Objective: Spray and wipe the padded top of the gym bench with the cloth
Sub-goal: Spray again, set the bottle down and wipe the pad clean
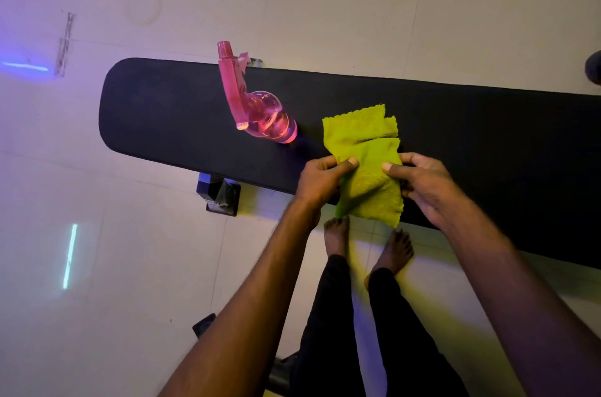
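A black padded gym bench (pixel 169 117) runs across the view from left to right. A pink spray bottle (pixel 257 107) stands on the pad left of centre, apart from both hands. I hold a folded yellow-green cloth (pixel 364 156) above the bench's near edge. My left hand (pixel 320 182) pinches its left side and my right hand (pixel 422 182) pinches its right side, thumbs on top. The cloth's lower end hangs over the bench edge.
A black bench foot (pixel 221 193) sticks out on the pale tiled floor (pixel 113 266) below the pad's left part. My bare feet (pixel 367 243) stand close to the bench's near edge. Another dark frame part (pixel 205 325) lies on the floor lower down.
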`<state>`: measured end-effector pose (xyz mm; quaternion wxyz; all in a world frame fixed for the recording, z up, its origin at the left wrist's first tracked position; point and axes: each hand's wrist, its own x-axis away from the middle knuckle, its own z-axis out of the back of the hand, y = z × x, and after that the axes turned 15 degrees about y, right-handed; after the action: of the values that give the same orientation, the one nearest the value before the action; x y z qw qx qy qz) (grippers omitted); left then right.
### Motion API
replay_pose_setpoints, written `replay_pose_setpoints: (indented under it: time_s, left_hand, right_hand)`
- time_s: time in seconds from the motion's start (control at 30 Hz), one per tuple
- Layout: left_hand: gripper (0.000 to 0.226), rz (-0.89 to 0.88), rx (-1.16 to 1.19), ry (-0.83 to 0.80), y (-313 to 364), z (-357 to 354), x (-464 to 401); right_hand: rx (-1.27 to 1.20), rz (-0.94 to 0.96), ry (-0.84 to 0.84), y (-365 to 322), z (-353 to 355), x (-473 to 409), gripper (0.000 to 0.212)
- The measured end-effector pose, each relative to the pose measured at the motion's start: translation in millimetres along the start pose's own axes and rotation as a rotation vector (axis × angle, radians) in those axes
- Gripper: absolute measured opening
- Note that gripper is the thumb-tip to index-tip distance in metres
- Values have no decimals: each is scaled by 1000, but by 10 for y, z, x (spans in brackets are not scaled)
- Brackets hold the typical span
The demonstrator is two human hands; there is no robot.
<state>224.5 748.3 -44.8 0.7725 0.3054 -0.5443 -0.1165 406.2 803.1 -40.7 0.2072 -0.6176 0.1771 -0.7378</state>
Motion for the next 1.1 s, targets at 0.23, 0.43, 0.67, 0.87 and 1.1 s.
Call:
replay_pose_setpoints:
  time_s: [0.23,0.43,0.67,0.87,1.1]
  left_hand:
    - [21,-123,17,22,56,49,200]
    - [18,-239,-31,-54,208,64,333]
    - [73,-418,-235,17,445,39,511]
    - [35,-756,-716,134,620,-49,672]
    - [11,-615,-319,-24,725,206,571]
  right_hand:
    - [-120,35,125,-15,279,166,50]
    - [-162,-89,104,-164,531,318,45]
    - [117,404,88,-302,694,590,60]
    - [639,739,239,-286,644,613,24]
    - [384,690,-67,-472,829,529,10]
